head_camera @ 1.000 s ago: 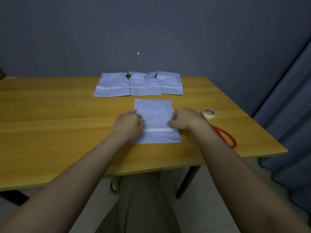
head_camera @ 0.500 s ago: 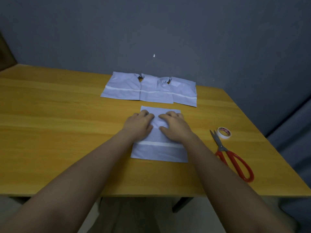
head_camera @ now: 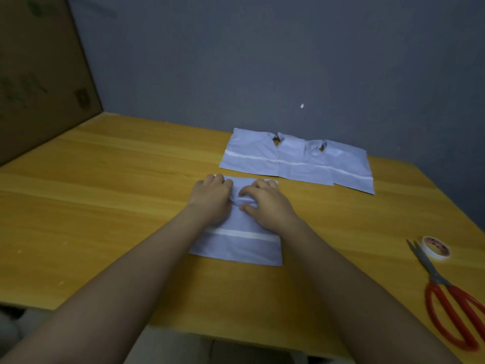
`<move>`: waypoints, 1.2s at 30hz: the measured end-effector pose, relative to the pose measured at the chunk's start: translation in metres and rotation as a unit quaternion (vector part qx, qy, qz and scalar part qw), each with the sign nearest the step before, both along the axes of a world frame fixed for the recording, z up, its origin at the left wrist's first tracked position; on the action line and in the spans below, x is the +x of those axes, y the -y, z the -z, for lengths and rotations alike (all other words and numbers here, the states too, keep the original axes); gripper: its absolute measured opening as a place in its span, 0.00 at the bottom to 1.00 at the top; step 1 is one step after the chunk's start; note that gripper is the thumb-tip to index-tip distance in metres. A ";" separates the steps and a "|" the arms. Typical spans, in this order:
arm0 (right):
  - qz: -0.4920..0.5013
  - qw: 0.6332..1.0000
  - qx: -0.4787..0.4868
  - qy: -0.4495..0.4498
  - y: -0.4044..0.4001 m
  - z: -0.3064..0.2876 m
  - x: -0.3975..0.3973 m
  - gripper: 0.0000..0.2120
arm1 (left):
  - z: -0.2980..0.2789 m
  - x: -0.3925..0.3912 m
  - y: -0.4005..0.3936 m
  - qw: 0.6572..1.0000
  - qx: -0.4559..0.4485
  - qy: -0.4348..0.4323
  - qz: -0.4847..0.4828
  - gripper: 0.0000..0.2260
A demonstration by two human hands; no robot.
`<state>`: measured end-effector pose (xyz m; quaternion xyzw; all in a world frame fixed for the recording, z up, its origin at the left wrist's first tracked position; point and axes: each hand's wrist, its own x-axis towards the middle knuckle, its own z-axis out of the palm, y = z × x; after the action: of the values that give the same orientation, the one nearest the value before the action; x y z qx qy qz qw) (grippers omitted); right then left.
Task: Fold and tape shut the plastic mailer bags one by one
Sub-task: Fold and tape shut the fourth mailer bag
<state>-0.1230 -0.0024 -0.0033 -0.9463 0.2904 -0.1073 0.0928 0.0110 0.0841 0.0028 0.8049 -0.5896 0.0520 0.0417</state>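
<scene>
Pale blue plastic mailer bag, flat on the wooden table near the front edge, far end gathered under both hands. Left hand pressed on the bag's left side, fingers curled at the far corner; right hand bunching a wrinkle of plastic between thumb and fingers. Best done slowly: far edge pulled square toward the white strip, crease flattened outward from the middle. Three more bags behind; tape roll and red scissors well to the right, needed next.
</scene>
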 end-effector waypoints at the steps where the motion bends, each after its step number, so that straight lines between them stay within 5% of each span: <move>1: -0.008 1.000 0.004 0.003 -0.003 0.000 0.014 0.16 | -0.001 0.012 -0.004 1.000 0.004 -0.001 -0.008 0.13; 14: -0.076 0.997 0.016 -0.004 0.009 -0.001 0.162 0.16 | -0.001 0.145 -0.006 0.994 0.021 0.038 -0.104 0.12; 36: 0.014 0.995 -0.082 -0.053 0.162 0.004 0.270 0.17 | 0.019 0.237 0.162 0.987 -0.044 -0.032 -0.154 0.13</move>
<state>0.1474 -0.1647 -0.0075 -0.9511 0.2979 -0.0817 -0.0022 0.2484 -0.0783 -0.0164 0.8849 -0.4538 0.0581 0.0868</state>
